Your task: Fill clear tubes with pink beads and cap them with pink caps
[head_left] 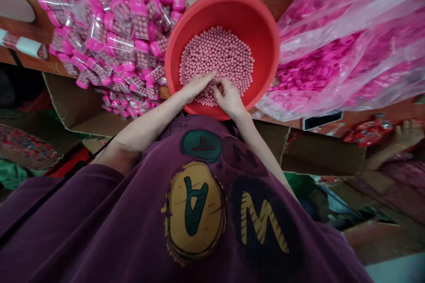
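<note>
A red plastic basin (271, 59) holds a heap of small round pink beads (217, 48). Both hands are inside it, over the near part of the beads. My left hand (201, 84) comes in from the left with fingers stretched out over the beads; its underside is hidden. Close beside it, my right hand (229, 96) has its fingers curled in, thumb near the fingertips. Whatever may lie between those fingers is too small or hidden to make out.
Left of the basin lies a pile of clear, bead-filled bottles (124, 46) with pink caps. A plastic bag (365, 44) of pink pieces is on the right, a phone (322, 120) at the table edge. Open cardboard boxes (323, 152) stand below. Another person's hand (407, 135) is far right.
</note>
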### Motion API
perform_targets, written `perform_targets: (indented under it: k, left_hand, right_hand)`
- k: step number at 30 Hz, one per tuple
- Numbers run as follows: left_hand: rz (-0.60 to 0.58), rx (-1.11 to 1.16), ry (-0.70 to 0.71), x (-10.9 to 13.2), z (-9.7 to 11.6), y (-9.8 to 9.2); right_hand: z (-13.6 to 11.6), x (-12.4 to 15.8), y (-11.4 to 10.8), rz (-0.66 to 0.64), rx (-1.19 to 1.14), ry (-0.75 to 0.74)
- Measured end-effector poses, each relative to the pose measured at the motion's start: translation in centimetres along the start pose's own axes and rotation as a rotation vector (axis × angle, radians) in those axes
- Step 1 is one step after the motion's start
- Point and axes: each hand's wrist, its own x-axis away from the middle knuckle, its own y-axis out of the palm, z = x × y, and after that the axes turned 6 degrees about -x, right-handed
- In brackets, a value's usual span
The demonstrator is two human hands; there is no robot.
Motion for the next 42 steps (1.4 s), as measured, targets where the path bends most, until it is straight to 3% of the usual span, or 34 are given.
perform_targets:
  k: [8, 16, 25, 34, 42]
  left_hand:
    - [-0.029, -0.089, -0.001, 0.3, 0.5, 0.0]
    - [0.027, -0.150, 0.080, 0.4, 0.2, 0.1]
    - [0.067, -0.080, 0.115, 1.0, 1.0, 0.2]
    - [0.097, -0.039, 0.229, 0.6, 0.3, -0.2]
    - [0.066, -0.099, 0.152, 1.0, 0.5, -0.3]
  right_hand:
    - [-0.4, 0.4, -0.3, -0.073, -0.098, 0.014]
    - [-0.7, 0.5, -0.3, -0.081, -0.133, 0.011]
    - [-0.6, 0.6, 0.8, 0.024, -0.165, -0.043]
    - [-0.2, 0.6, 1.7, 0.082, -0.181, -0.082]
    - [-0.6, 0.8, 1.2, 0.011, -0.133, 0.001]
